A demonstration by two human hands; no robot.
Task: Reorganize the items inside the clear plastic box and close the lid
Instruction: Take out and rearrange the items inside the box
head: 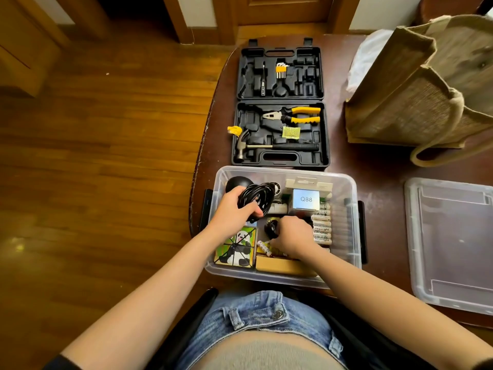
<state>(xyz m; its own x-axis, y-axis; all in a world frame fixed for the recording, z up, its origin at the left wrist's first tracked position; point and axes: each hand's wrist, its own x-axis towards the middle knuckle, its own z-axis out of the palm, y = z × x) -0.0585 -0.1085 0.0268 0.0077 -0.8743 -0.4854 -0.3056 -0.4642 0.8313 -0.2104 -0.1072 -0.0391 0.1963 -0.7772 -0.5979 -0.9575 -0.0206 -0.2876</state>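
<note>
The clear plastic box (349, 225) stands open on the table in front of me. My left hand (234, 209) grips a coiled black cable (257, 194) in the box's far left part, next to a black dome-shaped object (236, 182). My right hand (292, 236) holds a small round black item (272, 227) in the middle. Inside also lie a panda picture block (236, 248), a row of white batteries (322, 225), a box marked Q88 (306, 199) and a brown cardboard piece (282, 266). The clear lid (450, 244) lies on the table to the right.
An open black tool case (280, 105) with yellow-handled pliers (293, 115), a hammer (266, 146) and hex keys (281, 70) lies beyond the box. A jute bag (416, 84) stands at the back right. The table's left edge (198, 161) drops to wooden floor.
</note>
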